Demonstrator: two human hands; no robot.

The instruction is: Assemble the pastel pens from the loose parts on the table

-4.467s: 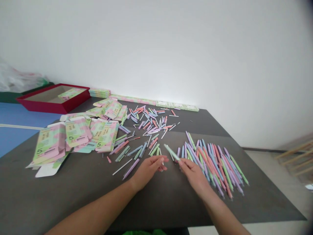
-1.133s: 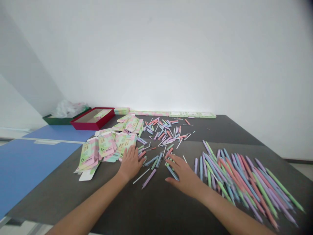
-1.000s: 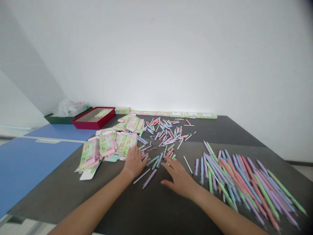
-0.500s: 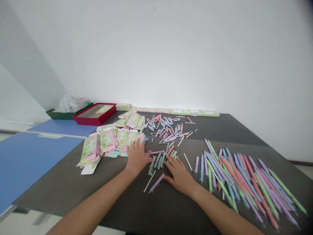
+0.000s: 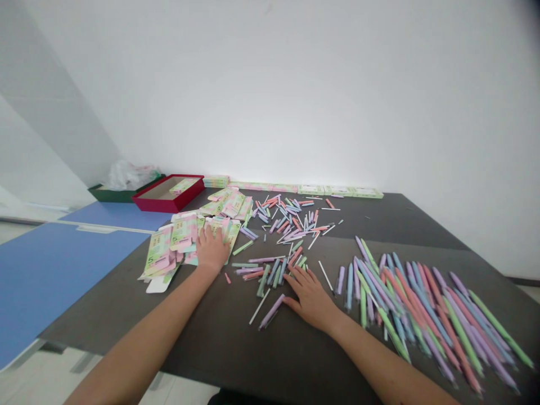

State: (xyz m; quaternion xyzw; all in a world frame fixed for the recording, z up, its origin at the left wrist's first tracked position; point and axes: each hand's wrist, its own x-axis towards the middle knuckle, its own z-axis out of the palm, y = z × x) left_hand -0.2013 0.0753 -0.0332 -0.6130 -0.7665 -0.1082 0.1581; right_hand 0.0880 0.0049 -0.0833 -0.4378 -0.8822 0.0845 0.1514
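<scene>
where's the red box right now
In the head view, the red box is at the far left, beyond the left hand, between the green tray and the stacked pastel cartons.

Soft, diffuse light falls across the white wall, brightest above the table and greyer at left; we see a darkened top right corner and wide-angle stretch in slightly blurred pens at lower right.

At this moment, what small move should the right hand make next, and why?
Probably pinch the nearest purple pen barrel: the right hand is spread, with no grip visible, and its thumb is at the barrel's upper end, while the left hand is farther off, over the cartons.
</scene>
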